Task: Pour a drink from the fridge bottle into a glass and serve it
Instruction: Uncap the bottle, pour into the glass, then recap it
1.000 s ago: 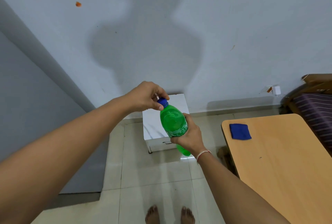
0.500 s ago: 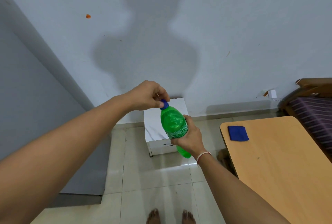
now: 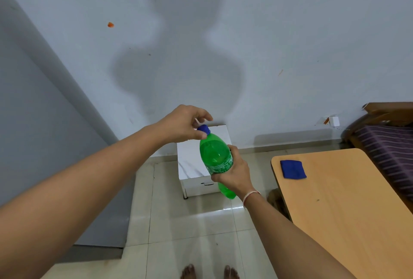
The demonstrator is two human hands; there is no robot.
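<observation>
A green bottle (image 3: pixel 215 157) is held in mid-air at the centre of the frame, tilted so that its blue cap (image 3: pixel 204 129) leans toward the upper left. The bottle is wrapped at its label by the right hand (image 3: pixel 232 173), whose fingers are closed around the body, with the base showing below the palm. The cap is pinched by the left hand (image 3: pixel 185 125) between thumb and fingertips; whether the cap is seated fully on the neck cannot be told, since it is partly covered by the fingers. A pale band is worn on the right wrist. Behind the bottle, a white box (image 3: pixel 196 167) is seen against the wall, standing on the tiled floor (image 3: pixel 190 222). At the right of the frame, a wooden table (image 3: pixel 346 211) is seen with a blue cloth (image 3: pixel 292 169) lying near its far left corner. Two bare feet are visible at the bottom edge.
</observation>
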